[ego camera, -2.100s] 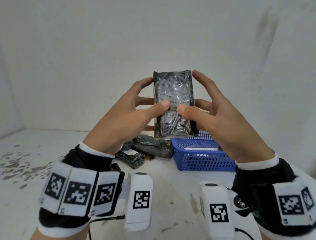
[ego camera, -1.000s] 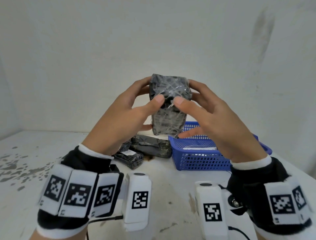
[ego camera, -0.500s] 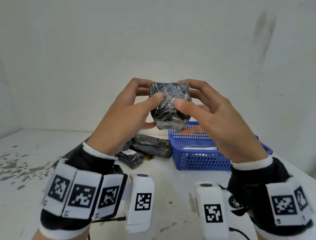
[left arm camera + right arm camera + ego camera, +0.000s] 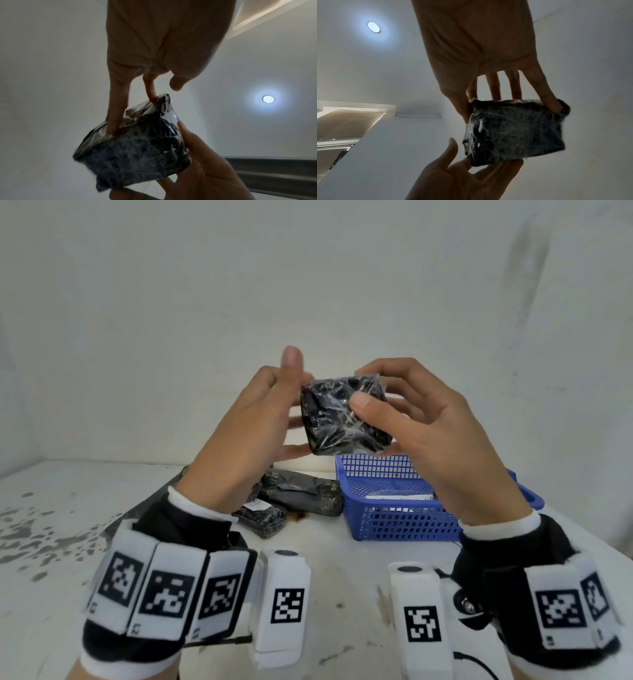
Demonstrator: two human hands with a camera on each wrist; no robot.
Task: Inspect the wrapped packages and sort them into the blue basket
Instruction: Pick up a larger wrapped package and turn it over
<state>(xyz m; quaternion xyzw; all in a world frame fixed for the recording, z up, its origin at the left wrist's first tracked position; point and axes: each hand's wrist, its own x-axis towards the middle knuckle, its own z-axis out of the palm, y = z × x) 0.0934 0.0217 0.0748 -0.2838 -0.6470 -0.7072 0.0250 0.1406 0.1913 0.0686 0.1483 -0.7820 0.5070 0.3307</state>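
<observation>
A black package in clear wrap (image 4: 344,416) is held up in the air over the left rim of the blue basket (image 4: 404,522). My right hand (image 4: 394,405) pinches it, thumb on the near face and fingers over the top edge, as the right wrist view shows on the package (image 4: 513,129). My left hand (image 4: 260,419) is at its left side with the thumb lifted clear. In the left wrist view its straight fingers (image 4: 113,119) touch the package (image 4: 133,152). The left palm (image 4: 453,180) lies open under it.
Two more dark wrapped packages (image 4: 301,494) (image 4: 263,518) lie on the stained white table (image 4: 342,570), just left of the basket. Something with a white label (image 4: 397,497) lies inside the basket. A plain wall stands close behind.
The package has been tipped from standing upright to a squat pose with its end toward me and has sunk a little. My left thumb has come off it and points up.
</observation>
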